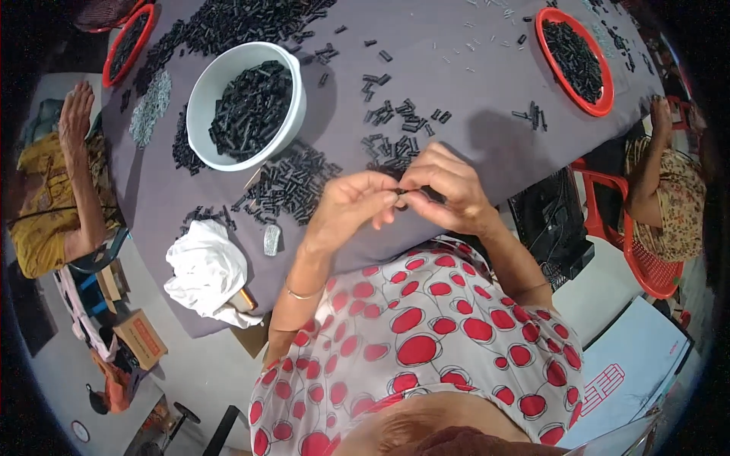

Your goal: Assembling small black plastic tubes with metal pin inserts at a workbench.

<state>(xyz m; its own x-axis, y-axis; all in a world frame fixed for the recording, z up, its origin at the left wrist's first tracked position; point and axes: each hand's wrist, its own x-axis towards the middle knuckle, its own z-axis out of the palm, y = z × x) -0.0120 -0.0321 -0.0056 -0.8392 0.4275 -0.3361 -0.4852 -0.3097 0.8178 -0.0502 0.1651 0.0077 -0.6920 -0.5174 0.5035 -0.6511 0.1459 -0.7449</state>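
Note:
Over the near edge of the table, my left hand (348,207) and my right hand (450,190) meet fingertip to fingertip. Both pinch a small black plastic piece (400,191), mostly covered by the fingers. Just beyond my hands lies a loose group of short black plastic pieces (389,148). A larger pile of the same pieces (285,186) spreads to the left of my left hand. Behind that pile stands a white bowl (298,114) filled with more black pieces.
A crumpled white cloth (207,266) and a small grey block-like item (271,240) lie at the table's left front. Red trays (605,102) of black pieces stand at far right and far left. Small silvery parts (150,110) lie left of the bowl. Other people sit at both sides.

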